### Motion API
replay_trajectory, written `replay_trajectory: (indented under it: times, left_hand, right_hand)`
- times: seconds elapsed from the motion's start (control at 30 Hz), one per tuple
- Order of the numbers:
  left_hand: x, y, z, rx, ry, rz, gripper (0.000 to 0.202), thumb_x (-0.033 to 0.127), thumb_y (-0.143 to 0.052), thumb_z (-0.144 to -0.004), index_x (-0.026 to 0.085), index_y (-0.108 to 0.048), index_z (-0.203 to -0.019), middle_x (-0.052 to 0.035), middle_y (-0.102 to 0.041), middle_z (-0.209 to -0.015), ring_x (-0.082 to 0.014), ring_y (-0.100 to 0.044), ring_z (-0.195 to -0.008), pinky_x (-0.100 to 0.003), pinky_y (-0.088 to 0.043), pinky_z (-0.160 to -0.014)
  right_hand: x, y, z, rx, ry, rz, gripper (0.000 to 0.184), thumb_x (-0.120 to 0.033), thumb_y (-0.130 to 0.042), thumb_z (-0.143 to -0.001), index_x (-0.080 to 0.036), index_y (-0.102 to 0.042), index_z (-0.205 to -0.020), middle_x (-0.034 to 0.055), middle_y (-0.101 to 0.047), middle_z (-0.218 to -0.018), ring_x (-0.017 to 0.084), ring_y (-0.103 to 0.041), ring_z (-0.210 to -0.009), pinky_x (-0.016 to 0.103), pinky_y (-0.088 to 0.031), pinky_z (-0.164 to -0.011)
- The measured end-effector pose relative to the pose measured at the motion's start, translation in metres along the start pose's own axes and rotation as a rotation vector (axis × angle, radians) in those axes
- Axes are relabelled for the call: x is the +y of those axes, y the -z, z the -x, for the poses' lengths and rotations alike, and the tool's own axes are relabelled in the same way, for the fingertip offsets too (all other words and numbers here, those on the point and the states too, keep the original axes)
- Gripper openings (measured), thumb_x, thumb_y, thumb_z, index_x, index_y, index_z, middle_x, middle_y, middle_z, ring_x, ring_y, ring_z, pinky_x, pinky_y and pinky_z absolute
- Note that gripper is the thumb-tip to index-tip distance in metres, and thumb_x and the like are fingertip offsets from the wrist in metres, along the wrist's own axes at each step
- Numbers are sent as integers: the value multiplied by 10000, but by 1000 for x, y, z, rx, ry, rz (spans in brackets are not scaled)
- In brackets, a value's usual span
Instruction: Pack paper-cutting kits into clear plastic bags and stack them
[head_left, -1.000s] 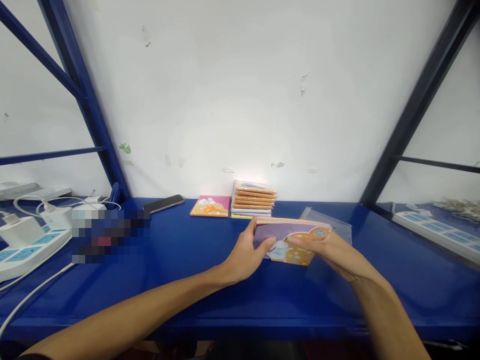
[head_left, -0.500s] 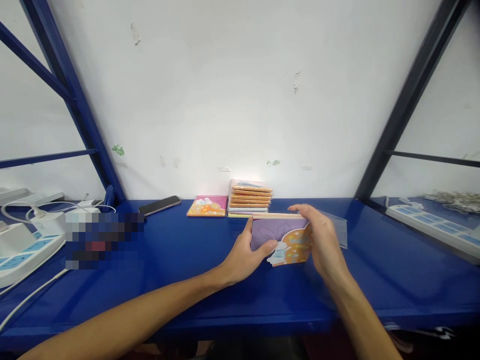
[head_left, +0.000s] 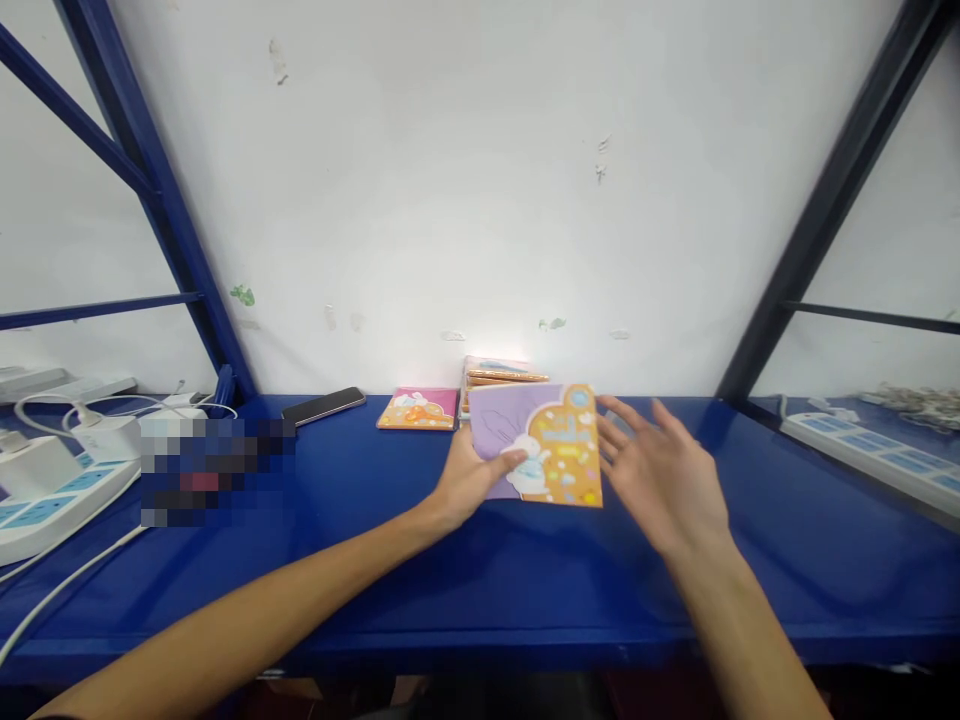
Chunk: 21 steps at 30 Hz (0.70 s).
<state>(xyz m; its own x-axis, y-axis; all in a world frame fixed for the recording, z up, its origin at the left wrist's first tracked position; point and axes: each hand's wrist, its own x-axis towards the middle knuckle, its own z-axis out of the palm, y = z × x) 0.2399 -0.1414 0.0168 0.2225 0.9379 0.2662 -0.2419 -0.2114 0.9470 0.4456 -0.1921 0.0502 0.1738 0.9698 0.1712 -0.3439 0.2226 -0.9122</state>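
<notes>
My left hand [head_left: 463, 482] grips a small stack of booklets [head_left: 547, 445] with a purple and orange rabbit cover, tilted up so the cover faces me. Its thumb lies across the cover's lower left. My right hand [head_left: 664, 478] hovers just to the right of the booklets, palm up, fingers spread, holding nothing. Behind them, against the wall, stands a pile of similar booklets [head_left: 496, 371], partly hidden. A single pink and orange booklet [head_left: 418, 409] lies flat to the left of that pile.
A dark phone [head_left: 325, 405] lies on the blue shelf [head_left: 480, 590] near the back left. White power strips with chargers and cables [head_left: 52, 470] sit at far left, another strip [head_left: 870, 445] at far right. Blue and black frame struts rise on both sides.
My right hand let go of the booklets and drew away to the right, opening. My left hand lifted and tilted the booklets upright toward me.
</notes>
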Motion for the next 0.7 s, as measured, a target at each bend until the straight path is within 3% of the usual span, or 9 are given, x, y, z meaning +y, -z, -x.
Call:
replay_trajectory:
  times: [0.07, 0.13, 0.17, 0.2, 0.3, 0.43, 0.57, 0.7]
  left_hand:
    - [2, 7, -9, 54, 42, 74, 578, 306, -937, -626, 153, -692, -1126, -124, -766, -1150, -296, -723, -1005, -432, -592, -898]
    - [4, 12, -16, 82, 71, 107, 602, 286, -941, -616, 138, -685, -1140, -127, -763, -1134, -279, -723, -958, -423, -603, -866]
    - [5, 14, -18, 86, 77, 116, 599, 272, -941, -613, 135, -687, -1138, -124, -763, -1128, -272, -722, -950, -416, -605, -861]
    - [5, 16, -20, 88, 80, 128, 591, 258, -940, -613, 137, -690, -1134, -120, -762, -1128, -266, -720, -951, -408, -605, -862]
    - [4, 17, -20, 93, 111, 170, 562, 233, -939, -613, 150, -702, -1115, -110, -765, -1128, -264, -722, -956, -398, -612, -858]
    - [1, 15, -17, 80, 147, 162, 573, 240, -943, -612, 149, -701, -1123, -121, -767, -1135, -274, -729, -953, -412, -617, -865]
    - [-1, 12, -14, 61, 142, 131, 615, 244, -941, -613, 155, -688, -1166, -127, -758, -1174, -273, -722, -1003, -401, -605, -895]
    - [0, 8, -11, 28, 146, 117, 681, 245, -940, -612, 167, -667, -1231, -135, -749, -1211, -292, -716, -1048, -416, -599, -909]
  right_hand:
    - [7, 20, -11, 1, 59, 276, 483, -668, -529, -905, -280, -674, -1153, 94, -741, -1256, 321, -642, -1249, 457, -521, -1017]
    - [17, 45, -23, 38, 105, 820, 452, -613, -517, -935, -287, -697, -1192, 76, -688, -1363, 323, -572, -1335, 475, -452, -1095]
    - [21, 58, -29, 102, 128, 1110, 451, -608, -491, -940, -297, -707, -1186, 71, -691, -1358, 332, -567, -1337, 497, -417, -1123]
    - [26, 72, -34, 166, 120, 1196, 456, -586, -547, -911, -262, -716, -1184, 117, -683, -1360, 374, -528, -1368, 543, -351, -1163]
    - [33, 107, -43, 312, 55, 1319, 535, -587, -589, -874, -199, -705, -1224, 227, -668, -1335, 476, -468, -1391, 656, -317, -1130]
    - [31, 139, -46, 401, -34, 1415, 618, -561, -597, -863, -168, -644, -1337, 259, -716, -1208, 499, -603, -1233, 666, -420, -1013]
    - [27, 150, -44, 393, -68, 1449, 687, -455, -613, -848, -171, -543, -1469, 222, -766, -1061, 470, -715, -1017, 575, -521, -858]
    - [25, 146, -39, 363, -24, 1420, 558, -337, -653, -793, -260, -636, -1345, 147, -782, -1109, 398, -732, -1020, 471, -534, -842]
